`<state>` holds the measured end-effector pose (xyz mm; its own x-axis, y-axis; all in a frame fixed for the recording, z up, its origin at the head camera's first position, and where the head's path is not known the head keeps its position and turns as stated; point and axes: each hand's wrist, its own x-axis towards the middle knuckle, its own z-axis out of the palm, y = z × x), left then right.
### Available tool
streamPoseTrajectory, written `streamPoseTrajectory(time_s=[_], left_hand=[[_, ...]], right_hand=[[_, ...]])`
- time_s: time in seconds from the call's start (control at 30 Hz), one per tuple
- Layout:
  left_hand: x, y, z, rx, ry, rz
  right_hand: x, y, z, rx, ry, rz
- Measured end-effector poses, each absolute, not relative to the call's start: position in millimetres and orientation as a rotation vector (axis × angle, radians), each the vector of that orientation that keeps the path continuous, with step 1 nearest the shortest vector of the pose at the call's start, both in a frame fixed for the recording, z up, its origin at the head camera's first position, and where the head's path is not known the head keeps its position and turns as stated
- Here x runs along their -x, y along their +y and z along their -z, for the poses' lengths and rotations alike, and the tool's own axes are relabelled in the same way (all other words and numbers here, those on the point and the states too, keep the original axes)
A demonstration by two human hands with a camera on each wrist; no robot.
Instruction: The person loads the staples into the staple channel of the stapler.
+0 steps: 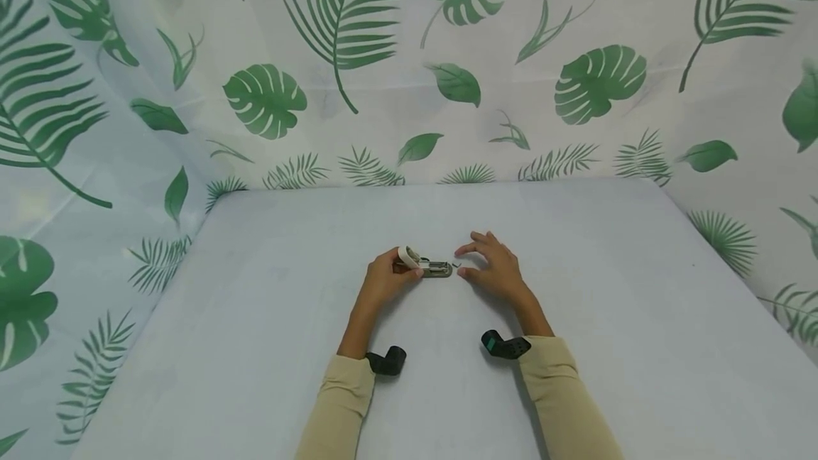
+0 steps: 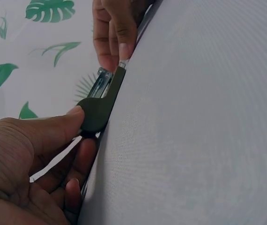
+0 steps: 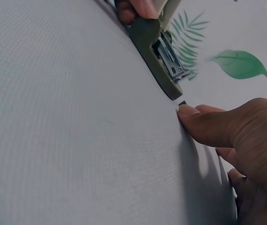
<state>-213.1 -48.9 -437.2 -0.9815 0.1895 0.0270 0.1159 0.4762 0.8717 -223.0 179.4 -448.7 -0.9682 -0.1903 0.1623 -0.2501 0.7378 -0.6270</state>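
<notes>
My left hand (image 1: pixel 385 279) holds a small olive-green and white stapler (image 1: pixel 437 270) by its hinge end, thumb in front and fingers behind. Its white top (image 1: pixel 407 256) is swung up and back, baring the metal staple channel (image 3: pixel 172 58). Just off the stapler's front end lies a tiny dark metal piece (image 1: pixel 456 265) that looks like a bit of staple strip. My right hand (image 1: pixel 495 268) reaches around that piece, with thumb and forefinger spread apart on either side of it. In the right wrist view, the thumb (image 3: pixel 208 126) is right at the piece.
The white tabletop (image 1: pixel 447 389) stretches around both hands. Black wrist cameras (image 1: pixel 388 360) sit on both forearms above the table. A leaf-printed white cloth (image 1: pixel 383 91) hangs behind and at the sides. A tiny dark speck (image 1: pixel 693 265) lies on the table far right.
</notes>
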Motion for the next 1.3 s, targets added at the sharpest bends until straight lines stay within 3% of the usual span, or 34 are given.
streamPoseTrajectory(time_s=[1.3], left_hand=[[214.7,-47.8,442.4,-0.253,2.642,-1.551]], right_hand=[[225.1,173.6,458.4,-0.11,-2.716,-1.134]])
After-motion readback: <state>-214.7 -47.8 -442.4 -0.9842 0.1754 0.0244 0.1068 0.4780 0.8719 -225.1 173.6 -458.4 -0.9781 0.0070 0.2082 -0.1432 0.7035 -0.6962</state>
